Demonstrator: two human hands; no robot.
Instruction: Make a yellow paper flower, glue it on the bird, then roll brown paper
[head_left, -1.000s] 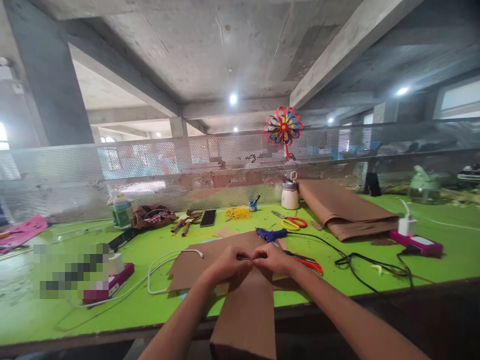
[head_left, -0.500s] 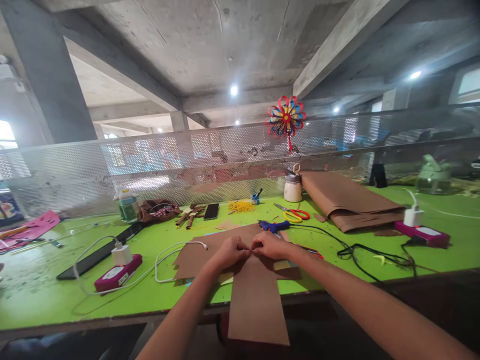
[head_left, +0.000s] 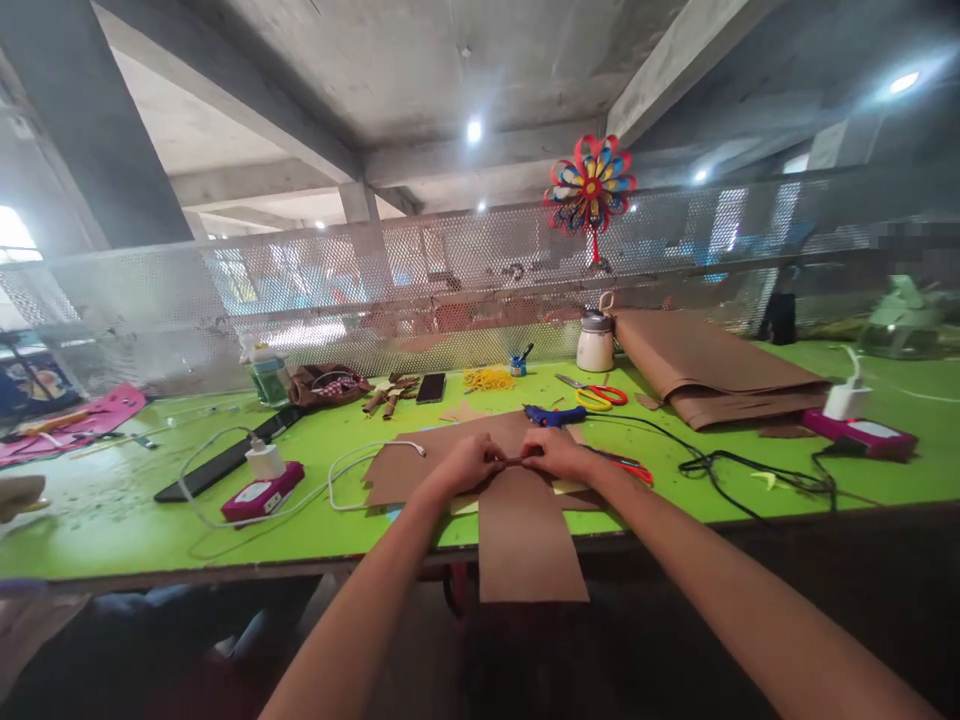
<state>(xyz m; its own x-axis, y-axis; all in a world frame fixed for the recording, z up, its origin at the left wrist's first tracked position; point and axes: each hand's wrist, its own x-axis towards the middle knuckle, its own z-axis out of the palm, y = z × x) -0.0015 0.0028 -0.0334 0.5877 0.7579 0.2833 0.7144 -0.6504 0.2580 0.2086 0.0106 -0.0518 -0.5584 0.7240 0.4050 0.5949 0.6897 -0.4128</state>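
Observation:
A long strip of brown paper (head_left: 529,535) lies across the front of the green table (head_left: 150,520) and hangs over its edge toward me. My left hand (head_left: 469,463) and my right hand (head_left: 550,453) meet at the strip's far end, both closed and pinching a rolled or folded part of the paper between the fingertips. Under the strip lies a larger brown sheet (head_left: 420,460). A blue glue gun (head_left: 553,414) rests just beyond my right hand, and red-handled scissors (head_left: 626,466) lie beside my right wrist.
Yellow and red scissors (head_left: 595,395), a white jar (head_left: 595,345) and a stack of folded brown paper (head_left: 712,375) sit at the back right. Black cable (head_left: 742,470) and a charger on a pink box (head_left: 862,432) are right; another charger box (head_left: 261,492) is left. A mesh screen (head_left: 375,290) backs the table.
The view has tilted up and shifted, so the table and hands sit higher in the picture. Both hands stay pinched together on the end of the brown strip.

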